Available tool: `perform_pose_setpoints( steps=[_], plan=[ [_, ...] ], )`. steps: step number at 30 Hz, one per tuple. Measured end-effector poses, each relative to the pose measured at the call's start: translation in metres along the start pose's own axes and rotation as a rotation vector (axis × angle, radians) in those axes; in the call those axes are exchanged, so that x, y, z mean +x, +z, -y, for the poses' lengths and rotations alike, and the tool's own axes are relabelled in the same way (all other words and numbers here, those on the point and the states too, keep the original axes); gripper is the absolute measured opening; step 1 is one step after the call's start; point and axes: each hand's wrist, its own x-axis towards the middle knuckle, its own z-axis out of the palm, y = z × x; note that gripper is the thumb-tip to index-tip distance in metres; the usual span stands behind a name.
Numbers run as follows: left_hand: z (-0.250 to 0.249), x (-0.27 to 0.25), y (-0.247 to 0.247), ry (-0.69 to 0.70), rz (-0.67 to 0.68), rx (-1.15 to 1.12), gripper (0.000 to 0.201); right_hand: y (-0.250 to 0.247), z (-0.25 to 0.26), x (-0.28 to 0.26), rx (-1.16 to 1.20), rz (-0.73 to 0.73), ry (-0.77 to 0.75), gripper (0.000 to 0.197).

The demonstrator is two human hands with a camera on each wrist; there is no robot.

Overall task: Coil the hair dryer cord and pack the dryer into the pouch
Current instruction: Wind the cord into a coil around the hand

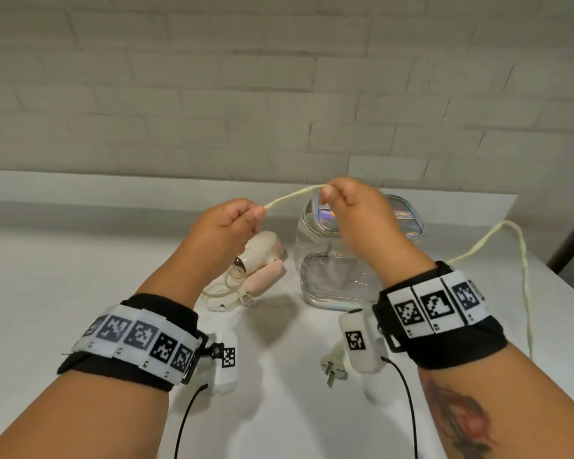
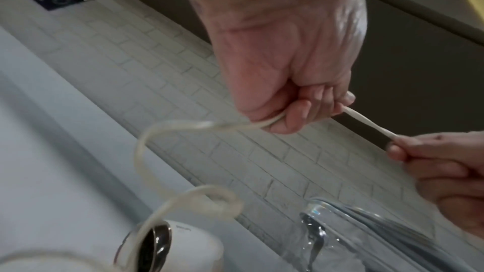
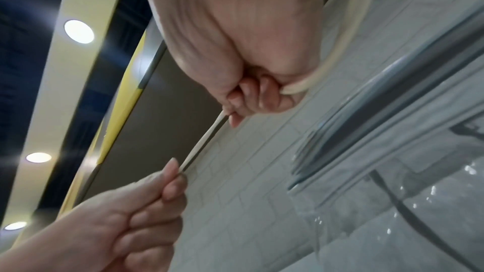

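A small pink-and-white hair dryer [image 1: 262,256] lies folded on the white table, behind my left hand. Its cream cord [image 1: 292,196] is stretched in the air between both hands. My left hand [image 1: 242,220] grips the cord in a fist, and my right hand [image 1: 337,193] pinches it higher up, above the pouch. The cord [image 2: 369,124] runs taut from fist to fist in the left wrist view. From the right hand it loops off to the right [image 1: 511,226] and down to the plug [image 1: 333,367] near the table's front. A clear pouch [image 1: 348,260] with an iridescent rim stands open behind the right hand.
A white brick wall [image 1: 279,94] backs the table. The table's right edge [image 1: 570,293] runs close to the hanging cord. Black sensor cables [image 1: 186,422] trail from both wristbands.
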Motion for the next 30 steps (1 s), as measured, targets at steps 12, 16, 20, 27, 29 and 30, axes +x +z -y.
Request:
perform_pose_setpoints(
  steps=[12,16,20,27,29,30],
  plan=[
    [-0.008,0.006,0.001,0.041,-0.087,0.204,0.026,-0.015,-0.011,0.014,-0.18,-0.201,0.039,0.044],
    [-0.017,0.008,0.008,0.125,-0.036,0.309,0.023,0.019,0.032,-0.022,-0.503,-0.031,-0.357,0.077],
    [-0.017,0.008,0.007,0.176,-0.033,0.315,0.021,0.041,0.042,-0.029,-0.435,0.189,-0.326,0.065],
    [0.006,0.001,0.001,0.004,0.099,0.022,0.029,0.023,0.038,-0.016,-0.33,0.398,-0.24,0.023],
    [0.011,-0.002,0.001,-0.039,0.102,-0.079,0.03,0.015,0.035,-0.012,-0.244,0.399,-0.195,0.025],
    [0.013,-0.002,0.0,-0.044,0.088,-0.134,0.029,0.013,0.032,-0.01,-0.172,0.352,-0.161,0.025]
  ],
)
